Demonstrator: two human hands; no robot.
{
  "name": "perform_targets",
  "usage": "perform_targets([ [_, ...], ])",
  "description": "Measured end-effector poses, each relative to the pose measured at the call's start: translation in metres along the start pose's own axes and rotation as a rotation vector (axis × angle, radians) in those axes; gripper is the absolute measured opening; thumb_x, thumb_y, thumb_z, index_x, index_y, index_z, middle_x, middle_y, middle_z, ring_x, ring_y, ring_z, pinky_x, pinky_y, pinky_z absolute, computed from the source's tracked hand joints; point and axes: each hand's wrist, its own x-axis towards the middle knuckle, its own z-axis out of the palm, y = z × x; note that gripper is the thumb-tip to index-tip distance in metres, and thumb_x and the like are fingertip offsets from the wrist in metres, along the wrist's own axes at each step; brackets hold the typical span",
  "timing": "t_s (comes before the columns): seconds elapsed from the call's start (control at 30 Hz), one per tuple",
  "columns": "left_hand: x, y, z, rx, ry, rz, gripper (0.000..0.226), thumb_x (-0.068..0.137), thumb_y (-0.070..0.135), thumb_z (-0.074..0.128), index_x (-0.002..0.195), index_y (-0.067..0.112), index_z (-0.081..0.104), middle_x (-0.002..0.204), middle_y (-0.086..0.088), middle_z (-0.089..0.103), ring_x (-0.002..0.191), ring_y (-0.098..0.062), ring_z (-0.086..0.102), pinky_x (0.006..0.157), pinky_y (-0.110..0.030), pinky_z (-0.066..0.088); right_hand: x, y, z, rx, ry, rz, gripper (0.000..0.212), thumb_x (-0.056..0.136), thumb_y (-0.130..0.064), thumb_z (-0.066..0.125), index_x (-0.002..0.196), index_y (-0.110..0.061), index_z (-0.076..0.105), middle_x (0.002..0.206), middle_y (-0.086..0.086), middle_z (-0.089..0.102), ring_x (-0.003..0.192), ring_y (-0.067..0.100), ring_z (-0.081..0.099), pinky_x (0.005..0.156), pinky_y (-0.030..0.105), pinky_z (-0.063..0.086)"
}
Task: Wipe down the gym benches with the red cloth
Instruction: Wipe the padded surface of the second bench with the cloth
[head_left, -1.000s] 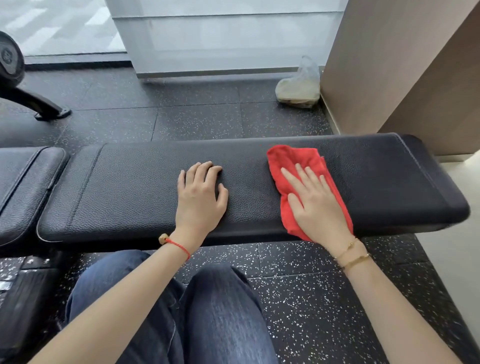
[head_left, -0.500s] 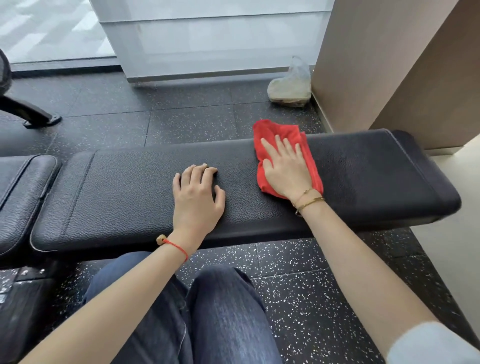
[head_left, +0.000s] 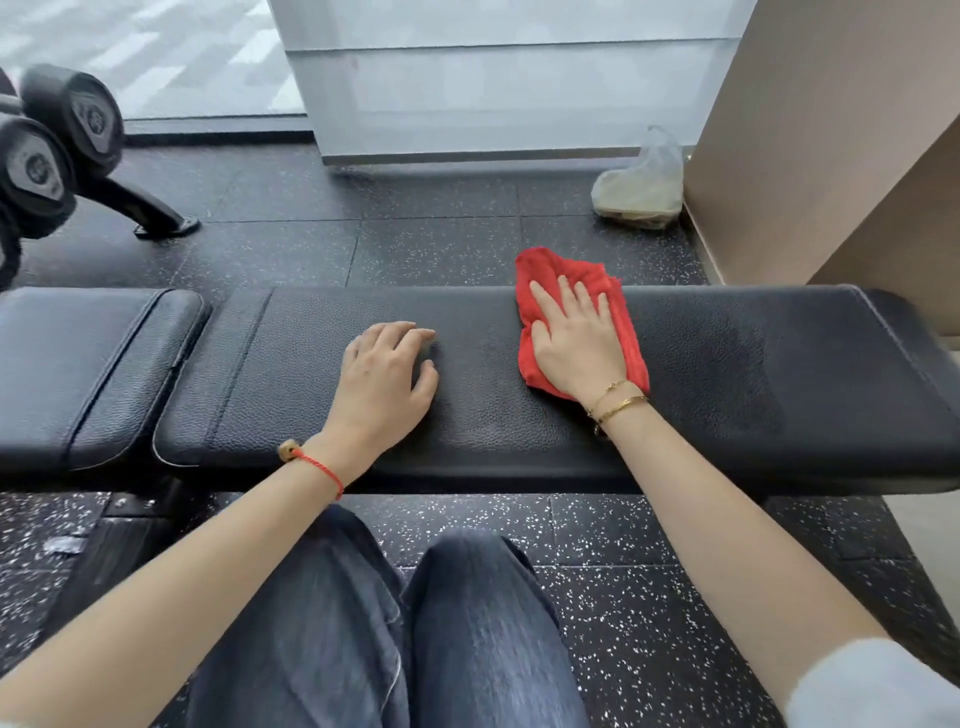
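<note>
1. There is 1 red cloth (head_left: 540, 283); it lies on the far half of the long bench pad (head_left: 727, 364), a little right of the middle, and its far edge hangs over the far side of the pad.
2. There are 2 hands; the right hand (head_left: 579, 345) lies flat on the red cloth with its fingers straight and a little spread, pressing the cloth on the pad; it does not curl around the cloth.
3. The left hand (head_left: 387, 376) rests on the same pad, left of the cloth and apart from it; its fingers are bent a little and the tips touch the leather; it holds nothing.
4. There are 2 black pads in view; the long bench pad goes from the middle to the right edge; the short seat pad (head_left: 88, 364) is at the left, with a narrow gap between the 2.
5. The right wrist has 2 gold bracelets (head_left: 618, 400); the left wrist has 1 red string (head_left: 319, 465) with 1 bead.
6. There are 2 knees in dark jeans (head_left: 395, 623) near the camera, below the pad.
7. At the far left there are 2 round dumbbell ends (head_left: 57, 140) on a black stand; I cannot tell if more are behind them.
8. There is 1 clear plastic bag (head_left: 641, 184) on the speckled floor (head_left: 441, 244), far right, just beside the beige wall (head_left: 805, 130).
</note>
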Motion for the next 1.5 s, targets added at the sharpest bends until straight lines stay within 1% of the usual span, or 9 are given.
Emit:
perform_targets([
  [0.23,-0.018,-0.062,-0.015,0.082,0.051,-0.097,0.044,0.094,0.026,0.046,0.134,0.012,0.058,0.141,-0.012,0.054,0.133,-0.033,0.046,0.112,-0.051,0.033,-0.012,-0.088,0.014,0.006,-0.059,-0.337,0.056,0.099,-0.032,0.034,0.154,-0.03,0.022,0.163,0.006,0.015,0.15,0.024,0.013,0.123,0.042,0.001],
  [0.37,-0.02,-0.066,-0.008,0.065,0.12,-0.141,0.039,0.095,0.019,0.054,0.133,0.012,0.058,0.14,-0.01,0.054,0.132,-0.032,0.046,0.113,-0.053,0.031,-0.044,-0.073,0.012,0.044,-0.1,-0.49,0.056,0.099,-0.032,0.037,0.153,-0.033,0.023,0.163,0.001,0.018,0.15,0.021,0.014,0.123,0.039,0.004],
  [0.53,-0.019,-0.063,-0.004,0.054,0.162,-0.166,0.043,0.091,0.026,0.048,0.131,0.013,0.059,0.138,-0.008,0.055,0.131,-0.031,0.046,0.114,-0.051,0.03,-0.015,-0.011,0.002,-0.009,-0.04,-0.245,0.055,0.099,-0.03,0.039,0.152,-0.03,0.028,0.161,0.005,0.023,0.148,0.025,0.02,0.122,0.042,0.008],
  [0.63,-0.019,-0.063,-0.004,0.04,0.184,-0.174,0.042,0.09,0.025,0.051,0.13,0.015,0.06,0.136,-0.006,0.057,0.131,-0.029,0.046,0.115,-0.049,0.029,0.022,-0.017,0.002,-0.028,-0.048,-0.084,0.055,0.099,-0.031,0.036,0.153,-0.028,0.025,0.162,0.009,0.02,0.149,0.026,0.018,0.122,0.044,0.005],
  [0.87,-0.019,-0.065,-0.003,0.023,0.199,-0.181,0.04,0.09,0.024,0.055,0.129,0.017,0.061,0.136,-0.004,0.057,0.132,-0.025,0.047,0.115,-0.05,0.03,0.003,-0.102,0.018,-0.016,-0.083,-0.367,0.057,0.098,-0.033,0.035,0.154,-0.028,0.023,0.163,0.007,0.017,0.15,0.024,0.016,0.123,0.042,0.003],
  [1.0,-0.019,-0.066,-0.003,0.011,0.207,-0.176,0.042,0.089,0.026,0.051,0.129,0.017,0.061,0.137,-0.004,0.058,0.131,-0.026,0.047,0.115,-0.05,0.03,-0.049,-0.097,0.016,0.01,-0.09,-0.493,0.058,0.098,-0.033,0.035,0.154,-0.031,0.021,0.163,0.003,0.017,0.15,0.021,0.015,0.123,0.041,0.004],
  [1.13,-0.02,-0.067,-0.003,0.015,0.207,-0.172,0.041,0.09,0.025,0.052,0.129,0.017,0.061,0.137,-0.004,0.058,0.131,-0.026,0.047,0.115,-0.05,0.03,-0.066,-0.047,0.005,0.047,-0.083,-0.406,0.057,0.097,-0.03,0.038,0.153,-0.031,0.025,0.162,0.002,0.021,0.15,0.021,0.017,0.123,0.039,0.006],
  [1.33,-0.02,-0.066,-0.001,0.027,0.213,-0.175,0.039,0.091,0.023,0.055,0.13,0.017,0.06,0.138,-0.004,0.057,0.133,-0.025,0.046,0.116,-0.048,0.028,-0.01,0.002,-0.002,-0.069,-0.004,-0.039,0.057,0.099,-0.027,0.038,0.154,-0.026,0.024,0.161,0.012,0.021,0.148,0.028,0.02,0.122,0.046,0.007],
  [1.5,-0.021,-0.065,-0.001,0.03,0.217,-0.179,0.039,0.092,0.022,0.055,0.13,0.016,0.06,0.138,-0.004,0.057,0.133,-0.026,0.045,0.117,-0.048,0.028,0.003,-0.047,0.008,-0.061,-0.036,-0.163,0.058,0.099,-0.031,0.035,0.155,-0.027,0.021,0.162,0.011,0.016,0.149,0.027,0.017,0.122,0.044,0.004],
])
